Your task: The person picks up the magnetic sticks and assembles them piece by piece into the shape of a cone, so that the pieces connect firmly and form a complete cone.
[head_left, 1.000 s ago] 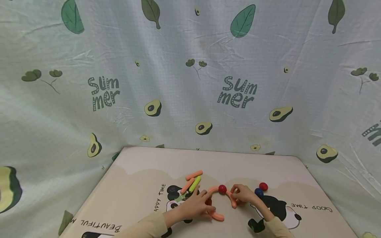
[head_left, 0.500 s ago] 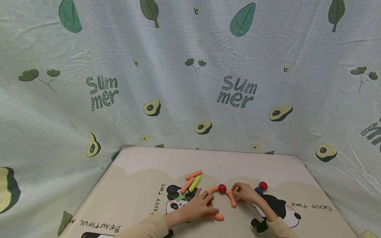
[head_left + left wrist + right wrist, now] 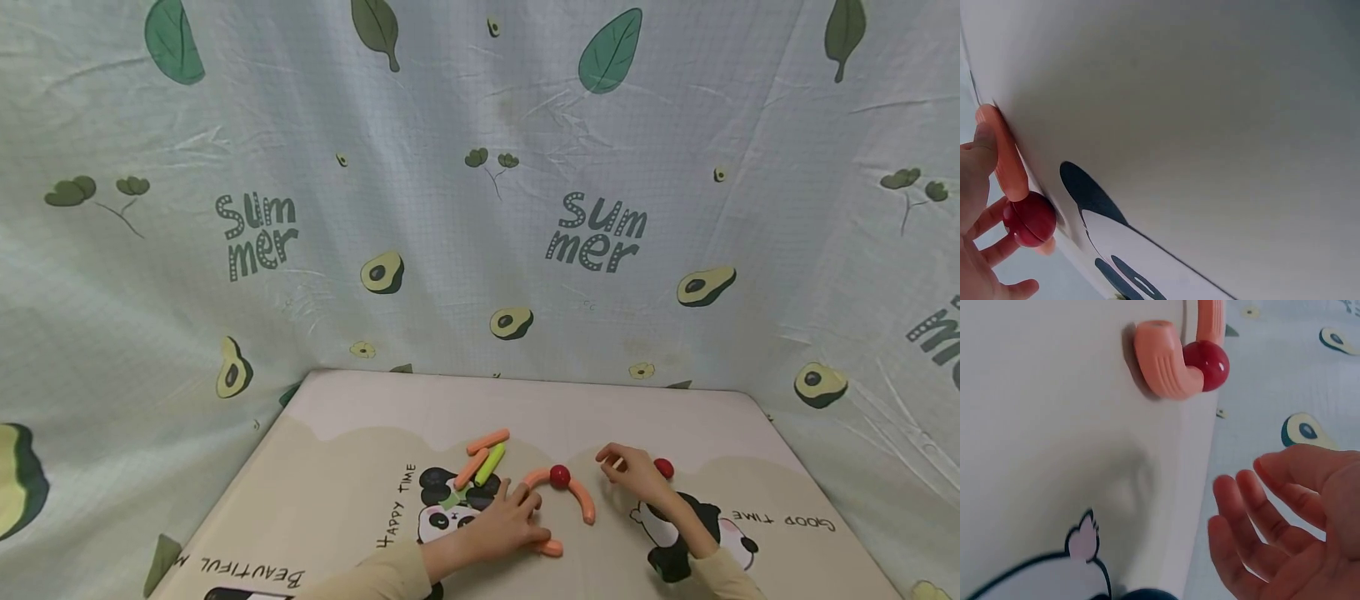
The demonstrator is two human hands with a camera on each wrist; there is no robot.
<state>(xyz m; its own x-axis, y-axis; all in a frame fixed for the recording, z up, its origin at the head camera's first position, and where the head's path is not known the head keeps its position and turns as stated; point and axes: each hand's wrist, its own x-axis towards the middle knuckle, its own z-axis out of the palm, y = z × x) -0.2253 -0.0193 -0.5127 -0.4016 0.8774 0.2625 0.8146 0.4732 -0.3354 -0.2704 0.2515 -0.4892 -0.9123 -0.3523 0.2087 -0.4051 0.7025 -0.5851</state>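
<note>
Orange and green sticks are lying loose on a panda-print play mat (image 3: 360, 467), with an avocado-patterned cloth (image 3: 480, 208) hanging behind it. Two straight orange sticks (image 3: 488, 441) and a green stick (image 3: 491, 463) are sitting at the far left of the work, clear of both hands. A red ball (image 3: 663, 467) is lying just beyond the right hand, partly hidden by it.

At the centre, a curved orange piece (image 3: 581, 498) is joining a dark red ball (image 3: 559, 476), and a second curved orange piece (image 3: 534, 478) is arching off the ball's left side. The left hand (image 3: 506, 525) is resting on the mat near this arch; its fingers are lying loosely extended against an orange stick (image 3: 1007, 156) and another red ball (image 3: 1030, 219), touching rather than gripping them. The right hand (image 3: 636, 471) is hovering to the right of the arch, apart from it, fingers loosely spread and holding nothing, as the right wrist view (image 3: 1285, 531) is showing.
</note>
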